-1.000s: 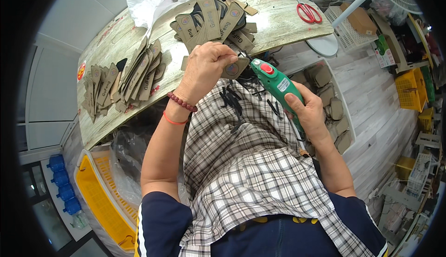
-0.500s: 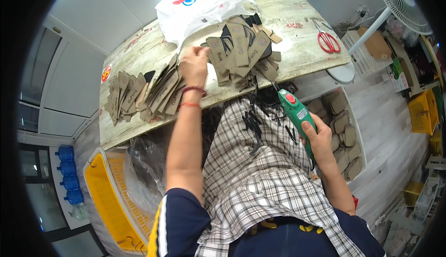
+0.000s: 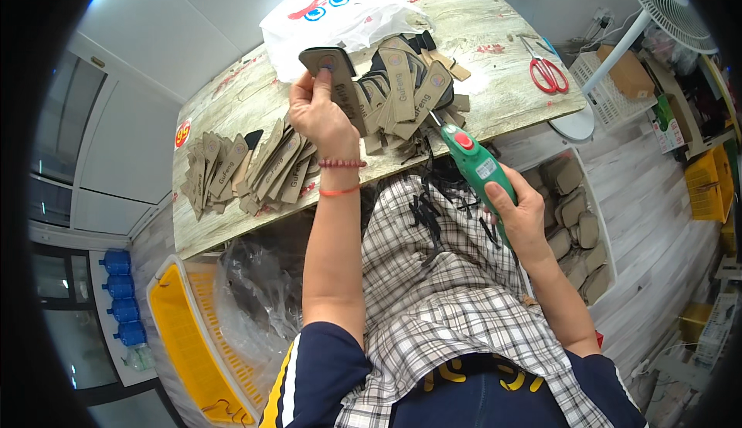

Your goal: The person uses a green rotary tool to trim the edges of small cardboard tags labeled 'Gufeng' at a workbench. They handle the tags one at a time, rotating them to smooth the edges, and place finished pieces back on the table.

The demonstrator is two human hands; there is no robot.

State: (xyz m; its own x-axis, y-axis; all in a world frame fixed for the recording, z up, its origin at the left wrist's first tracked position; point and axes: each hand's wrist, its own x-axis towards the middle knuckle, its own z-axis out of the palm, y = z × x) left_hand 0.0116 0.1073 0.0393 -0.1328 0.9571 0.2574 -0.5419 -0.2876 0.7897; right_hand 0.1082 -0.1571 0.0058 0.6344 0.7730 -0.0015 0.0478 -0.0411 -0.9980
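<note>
My left hand (image 3: 321,119) pinches a flat tan fabric tab (image 3: 345,94) with a rounded end and black edging, raised over the table. In my right hand (image 3: 516,215) is a green handheld power tool (image 3: 478,163) with a red button. Its thin metal tip points toward the front of a loose heap of similar tan and black tabs (image 3: 402,95). Left of my left wrist, more tabs lie fanned in overlapping rows (image 3: 270,169) along the table (image 3: 491,84). Thin black scraps (image 3: 425,215) cling to the checked apron on my lap.
A white plastic bag (image 3: 363,18) lies behind the heap. Red-handled scissors (image 3: 547,75) rest at the table's right. Below stand a white bin of tan padded pieces (image 3: 568,227) on the right and a yellow basket (image 3: 185,331) on the left. A white fan (image 3: 668,3) stands far right.
My left hand has lifted a tab from the heap's left side and turned it upward. The power tool has moved left and up, closer to the heap.
</note>
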